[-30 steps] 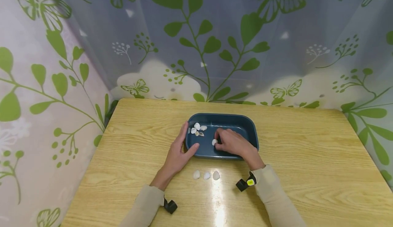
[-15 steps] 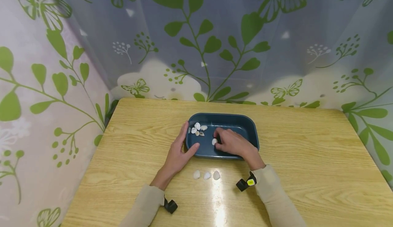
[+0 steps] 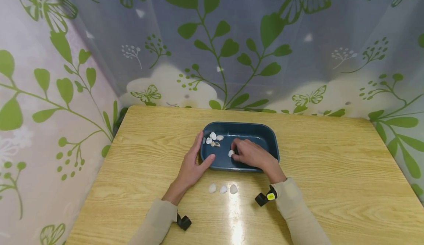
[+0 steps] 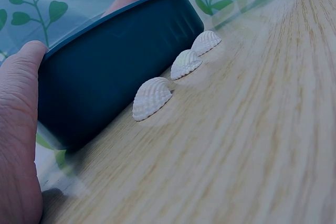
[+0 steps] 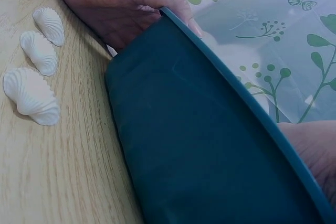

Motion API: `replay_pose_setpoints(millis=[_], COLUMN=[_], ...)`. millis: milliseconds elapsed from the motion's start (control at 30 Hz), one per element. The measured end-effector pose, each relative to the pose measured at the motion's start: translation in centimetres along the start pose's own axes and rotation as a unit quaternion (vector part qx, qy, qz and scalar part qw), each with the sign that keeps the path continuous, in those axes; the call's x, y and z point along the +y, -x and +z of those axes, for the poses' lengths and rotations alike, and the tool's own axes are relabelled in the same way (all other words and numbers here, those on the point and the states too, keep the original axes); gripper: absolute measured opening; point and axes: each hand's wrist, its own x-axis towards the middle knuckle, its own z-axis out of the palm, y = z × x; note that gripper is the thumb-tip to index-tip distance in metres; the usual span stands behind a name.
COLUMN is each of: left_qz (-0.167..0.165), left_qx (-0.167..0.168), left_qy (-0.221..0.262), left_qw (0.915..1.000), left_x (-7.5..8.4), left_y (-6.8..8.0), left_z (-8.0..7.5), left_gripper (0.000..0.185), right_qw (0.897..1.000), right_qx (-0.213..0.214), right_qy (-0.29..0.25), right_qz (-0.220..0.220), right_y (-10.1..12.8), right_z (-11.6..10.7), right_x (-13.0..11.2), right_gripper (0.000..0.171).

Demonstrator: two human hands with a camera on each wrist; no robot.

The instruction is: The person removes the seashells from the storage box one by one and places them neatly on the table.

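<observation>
A dark blue rectangular tub point(image 3: 243, 169) stands on the table. Inside it, my right hand point(image 3: 253, 155) pinches a white seashell point(image 3: 231, 153) between thumb and fingertips, low over the floor of the tub. At the tub's left end lies my left hand point(image 3: 192, 169), its fingers straight along the outer wall and its thumb at the near rim. Several small shells point(image 3: 213, 139) are clustered in the tub's left part, white ones beside a brownish one. In the right wrist view, the tub's wall point(image 5: 194, 129) hides the pinched shell.
Three ribbed white shells, the nearest to the left wrist camera being this shell point(image 4: 152, 98), lie in a row on the wooden table point(image 3: 331, 171) in front of the tub. A patterned curtain point(image 3: 248, 53) hangs behind the table's far edge.
Both hands stay in nearly the same place throughout. The pinched shell shifts only very slightly between the right fingertips; the tub and the row of shells have not moved.
</observation>
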Motion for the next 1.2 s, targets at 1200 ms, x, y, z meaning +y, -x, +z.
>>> replay_pose_setpoints(millis=[1200], left_qz=[0.0], left_qx=[-0.003], left_qy=[0.0], left_qw=[1.0], left_x=[-0.11], left_y=[0.01], left_z=[-0.04], left_gripper=[0.086], right_qw=[1.0], right_qx=[0.002], right_qy=[-0.003], right_qz=[-0.01], right_y=[0.07], right_z=[-0.07], right_x=[-0.03], right_gripper=[0.017])
